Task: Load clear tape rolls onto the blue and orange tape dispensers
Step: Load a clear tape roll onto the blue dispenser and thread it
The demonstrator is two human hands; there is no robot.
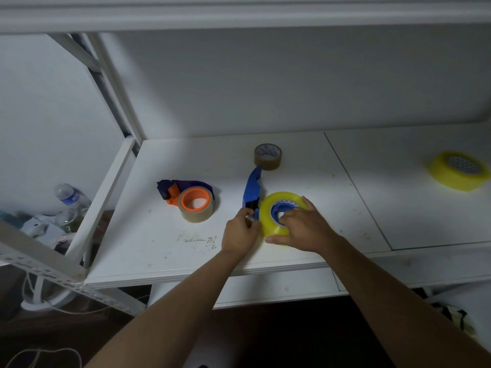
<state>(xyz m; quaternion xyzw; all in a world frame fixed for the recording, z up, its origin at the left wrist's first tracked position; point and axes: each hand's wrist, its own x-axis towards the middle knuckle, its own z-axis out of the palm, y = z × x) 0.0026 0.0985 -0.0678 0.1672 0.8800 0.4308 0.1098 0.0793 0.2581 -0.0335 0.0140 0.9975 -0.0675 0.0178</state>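
The blue tape dispenser (252,188) lies on the white shelf board (159,248) with a yellowish clear tape roll (268,212) sitting over its blue hub. My right hand (303,225) rests on top of that roll, fingers spread over its hole and near rim. My left hand (240,231) pinches the dispenser's front end beside the roll. To the left lies the orange and dark blue dispenser (183,193) with a clear brownish roll (198,215) on its orange hub.
A small brown tape roll (267,156) stands behind the blue dispenser. Another yellow roll (458,171) lies far right on the adjoining board. White metal shelf posts (111,83) rise at the left, with plastic bottles (69,197) below them.
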